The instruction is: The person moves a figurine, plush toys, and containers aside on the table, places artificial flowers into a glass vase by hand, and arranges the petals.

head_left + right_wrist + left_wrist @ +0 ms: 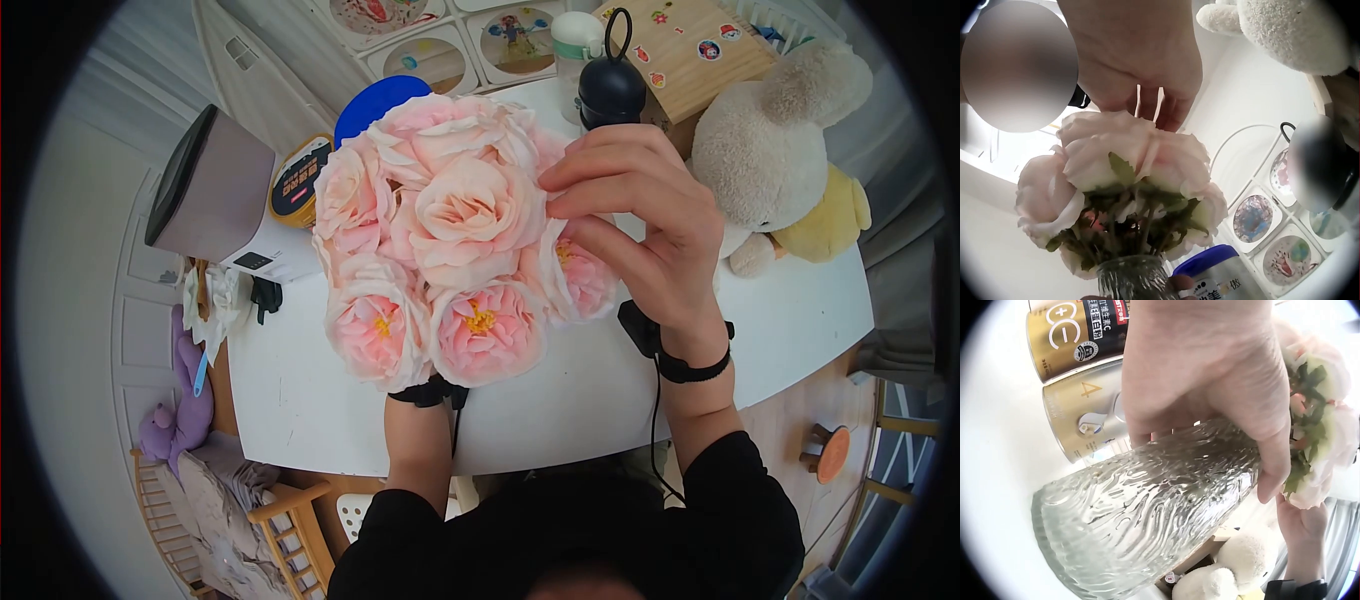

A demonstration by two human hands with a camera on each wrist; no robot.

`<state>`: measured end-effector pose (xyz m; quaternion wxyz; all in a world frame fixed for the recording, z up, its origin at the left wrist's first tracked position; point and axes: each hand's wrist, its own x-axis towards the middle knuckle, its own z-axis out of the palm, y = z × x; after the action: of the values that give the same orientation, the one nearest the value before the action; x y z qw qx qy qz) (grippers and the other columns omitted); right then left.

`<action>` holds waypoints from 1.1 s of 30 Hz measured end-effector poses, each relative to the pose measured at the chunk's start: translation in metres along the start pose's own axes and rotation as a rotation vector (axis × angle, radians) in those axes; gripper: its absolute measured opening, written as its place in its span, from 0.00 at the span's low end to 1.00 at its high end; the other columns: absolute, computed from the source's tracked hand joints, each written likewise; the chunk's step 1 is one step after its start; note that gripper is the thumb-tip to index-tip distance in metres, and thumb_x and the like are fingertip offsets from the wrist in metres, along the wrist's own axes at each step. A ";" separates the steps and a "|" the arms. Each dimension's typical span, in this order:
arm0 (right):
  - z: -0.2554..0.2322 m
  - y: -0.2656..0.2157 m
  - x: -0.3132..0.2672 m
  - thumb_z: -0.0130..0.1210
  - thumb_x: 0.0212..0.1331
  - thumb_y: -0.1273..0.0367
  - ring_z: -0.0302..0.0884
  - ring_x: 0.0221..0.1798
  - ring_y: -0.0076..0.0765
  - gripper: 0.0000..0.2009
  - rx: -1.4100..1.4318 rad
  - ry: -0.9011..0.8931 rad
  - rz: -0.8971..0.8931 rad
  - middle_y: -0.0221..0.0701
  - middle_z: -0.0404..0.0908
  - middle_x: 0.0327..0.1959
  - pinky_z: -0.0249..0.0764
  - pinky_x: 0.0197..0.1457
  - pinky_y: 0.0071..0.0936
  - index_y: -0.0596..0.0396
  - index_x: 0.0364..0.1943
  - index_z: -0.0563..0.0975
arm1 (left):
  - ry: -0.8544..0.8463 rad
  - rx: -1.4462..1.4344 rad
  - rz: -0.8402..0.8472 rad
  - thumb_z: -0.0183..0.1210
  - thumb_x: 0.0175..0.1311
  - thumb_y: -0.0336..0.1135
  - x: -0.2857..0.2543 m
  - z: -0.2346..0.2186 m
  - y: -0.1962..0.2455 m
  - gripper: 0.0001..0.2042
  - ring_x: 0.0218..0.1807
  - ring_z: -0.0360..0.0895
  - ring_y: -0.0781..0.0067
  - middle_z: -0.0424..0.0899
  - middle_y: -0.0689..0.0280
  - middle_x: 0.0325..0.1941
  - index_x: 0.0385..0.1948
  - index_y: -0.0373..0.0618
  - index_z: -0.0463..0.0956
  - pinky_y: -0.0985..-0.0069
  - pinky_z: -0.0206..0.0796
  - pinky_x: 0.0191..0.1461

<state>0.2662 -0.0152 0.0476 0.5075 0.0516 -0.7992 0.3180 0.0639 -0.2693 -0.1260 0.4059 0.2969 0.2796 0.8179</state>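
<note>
A bouquet of pale pink roses [470, 215] with green leaves stands in a ribbed clear glass vase [1147, 506]. My left hand [1210, 375] grips the vase near its neck, thumb on one side and fingers round the other. From the head view the blooms hide that hand and the vase. My right hand [640, 220] is at the right side of the bouquet, thumb and fingertips pinching the petals at a rose's edge. In the right wrist view, thin petal edges show in front of this hand's bent fingers.
The white table [300, 400] carries a grey-topped box-shaped appliance [215, 180] and gold cans [1085, 406] at left. Behind the flowers is a blue-lidded container [385, 100]. A black bottle [612, 92], a stickered wooden box [690, 50] and a plush toy [760, 150] stand at right.
</note>
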 end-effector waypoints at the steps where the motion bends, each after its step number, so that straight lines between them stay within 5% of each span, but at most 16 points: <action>1: 0.001 0.000 0.000 0.65 0.41 0.78 0.76 0.46 0.37 0.09 -0.001 -0.003 0.000 0.28 0.84 0.36 0.73 0.48 0.31 0.55 0.31 0.83 | 0.002 0.001 -0.006 0.47 0.69 0.56 -0.005 0.001 0.003 0.33 0.72 0.60 0.62 0.61 0.61 0.72 0.70 0.47 0.54 0.65 0.57 0.73; 7: 0.003 0.004 -0.001 0.64 0.46 0.78 0.77 0.45 0.37 0.08 0.020 -0.013 0.029 0.29 0.84 0.35 0.73 0.47 0.30 0.56 0.32 0.82 | 0.019 0.002 -0.032 0.47 0.70 0.55 0.069 -0.015 -0.013 0.32 0.71 0.60 0.62 0.62 0.61 0.71 0.70 0.47 0.54 0.65 0.57 0.73; 9: 0.003 0.005 -0.001 0.63 0.47 0.78 0.77 0.45 0.37 0.08 0.020 -0.022 0.031 0.29 0.84 0.35 0.73 0.47 0.30 0.56 0.33 0.82 | 0.024 0.003 -0.034 0.47 0.70 0.54 0.017 0.000 -0.002 0.32 0.71 0.60 0.63 0.62 0.61 0.71 0.70 0.47 0.54 0.65 0.57 0.73; 13: 0.003 0.008 -0.001 0.61 0.49 0.80 0.76 0.46 0.37 0.09 0.047 -0.015 0.059 0.29 0.84 0.37 0.73 0.49 0.30 0.56 0.36 0.82 | 0.024 0.006 -0.034 0.47 0.70 0.54 0.073 -0.010 -0.028 0.31 0.71 0.61 0.63 0.62 0.62 0.71 0.69 0.47 0.54 0.66 0.57 0.73; 18: -0.002 0.013 -0.005 0.56 0.56 0.76 0.77 0.53 0.36 0.14 0.313 0.112 0.127 0.35 0.83 0.48 0.70 0.58 0.31 0.59 0.48 0.79 | 0.019 0.004 -0.037 0.47 0.70 0.53 0.066 -0.007 -0.033 0.31 0.71 0.61 0.63 0.62 0.62 0.71 0.69 0.46 0.55 0.66 0.57 0.72; 24: -0.004 0.009 -0.003 0.52 0.63 0.66 0.75 0.60 0.43 0.21 0.396 -0.071 0.248 0.42 0.78 0.58 0.67 0.63 0.33 0.63 0.58 0.74 | 0.008 0.007 -0.054 0.47 0.70 0.53 0.068 -0.009 -0.031 0.30 0.71 0.61 0.63 0.63 0.62 0.71 0.69 0.46 0.55 0.66 0.57 0.72; 33: -0.002 0.020 -0.007 0.55 0.62 0.64 0.76 0.59 0.53 0.23 0.343 -0.180 0.218 0.48 0.78 0.56 0.68 0.62 0.36 0.65 0.57 0.74 | 0.000 0.013 -0.078 0.47 0.71 0.51 0.071 -0.011 -0.032 0.29 0.70 0.62 0.64 0.63 0.62 0.70 0.69 0.46 0.56 0.67 0.58 0.72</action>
<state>0.2629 -0.0001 0.0329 0.3805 0.0787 -0.7763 0.4964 0.0371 -0.1960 -0.1370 0.4353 0.2885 0.2964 0.7996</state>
